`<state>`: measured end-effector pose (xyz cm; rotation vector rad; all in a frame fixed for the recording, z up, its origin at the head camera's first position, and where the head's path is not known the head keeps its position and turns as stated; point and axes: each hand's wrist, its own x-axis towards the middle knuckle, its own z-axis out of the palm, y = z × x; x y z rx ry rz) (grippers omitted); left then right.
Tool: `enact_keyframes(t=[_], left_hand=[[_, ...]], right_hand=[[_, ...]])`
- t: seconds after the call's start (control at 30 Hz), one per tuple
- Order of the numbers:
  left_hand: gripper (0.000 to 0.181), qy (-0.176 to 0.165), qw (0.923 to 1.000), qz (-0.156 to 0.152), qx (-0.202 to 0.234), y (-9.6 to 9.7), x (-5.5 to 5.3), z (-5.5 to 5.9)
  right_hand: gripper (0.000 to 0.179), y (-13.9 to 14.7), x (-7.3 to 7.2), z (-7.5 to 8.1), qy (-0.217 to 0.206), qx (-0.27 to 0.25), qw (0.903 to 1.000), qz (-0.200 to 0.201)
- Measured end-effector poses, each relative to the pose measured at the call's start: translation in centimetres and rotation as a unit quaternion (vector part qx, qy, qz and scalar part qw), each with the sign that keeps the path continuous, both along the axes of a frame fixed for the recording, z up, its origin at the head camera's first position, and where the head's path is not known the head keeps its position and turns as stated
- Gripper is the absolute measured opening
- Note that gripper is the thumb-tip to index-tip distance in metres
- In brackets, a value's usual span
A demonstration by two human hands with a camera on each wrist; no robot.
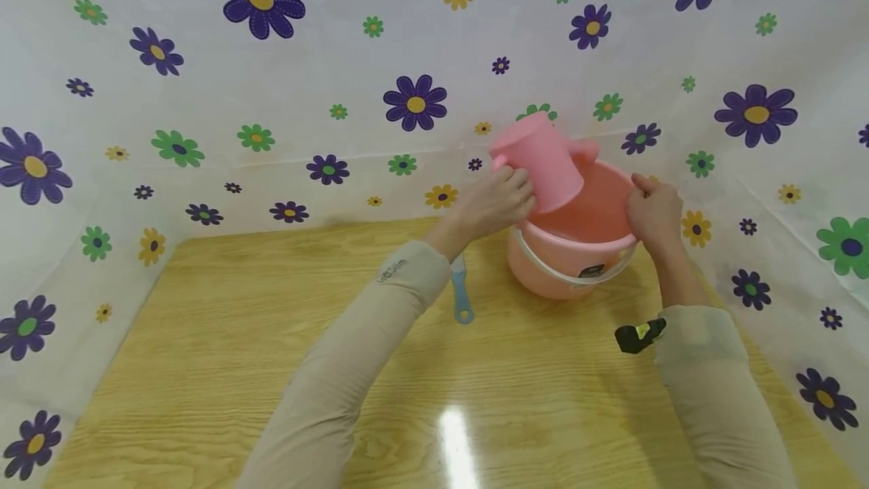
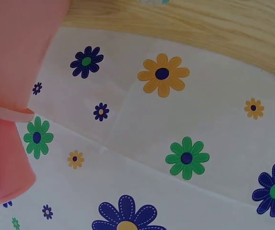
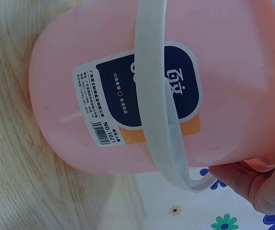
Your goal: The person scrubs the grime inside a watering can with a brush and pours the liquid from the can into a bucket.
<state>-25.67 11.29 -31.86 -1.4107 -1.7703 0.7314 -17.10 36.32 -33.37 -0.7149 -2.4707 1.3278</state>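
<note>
A pink plastic jug (image 1: 543, 164) is tilted over the mouth of a pink bucket (image 1: 550, 266), and my left hand (image 1: 498, 202) grips it from the left side. The left wrist view catches part of the jug (image 2: 12, 170) beside the bucket's rim, with the hand cut off at the edge. My right hand (image 1: 655, 210) pinches the bucket's rim on the right. Over the bucket's label (image 3: 137, 93) hangs its white handle (image 3: 149, 72), swung down at the front. Whatever lies inside the bucket cannot be made out.
A tool with a blue handle (image 1: 462, 300) lies on the wooden table (image 1: 271, 308) left of the bucket, its other end partly hidden by the left arm. White flower-print sheeting (image 1: 326, 44) stands behind and at both sides, close to the bucket. A black device (image 1: 638, 336) sits at the right wrist.
</note>
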Motion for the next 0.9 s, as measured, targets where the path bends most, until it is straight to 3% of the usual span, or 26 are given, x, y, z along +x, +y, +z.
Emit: enact_keyframes(t=[0.17,0.47,0.77,0.9], left_hand=[[0.024,-0.034,0.9982,-0.010,0.047,-0.3,0.0,-0.9],[0.025,-0.036,0.9920,-0.025,0.118,-0.8,0.8,-2.0],[0.025,-0.043,0.9840,0.006,0.173,-0.7,2.0,-2.5],[0.026,-0.067,0.9728,0.010,0.221,-0.8,2.5,-2.7]], right_hand=[[0.051,0.0,-0.1,-0.1,-0.002,0.000,1.0000,-0.002],[0.051,-0.2,-0.2,-0.4,0.002,0.002,1.0000,0.000],[0.050,-0.3,0.0,-0.4,0.012,0.022,0.9997,-0.005],[0.050,-0.4,0.2,-0.4,0.006,0.006,1.0000,-0.003]])
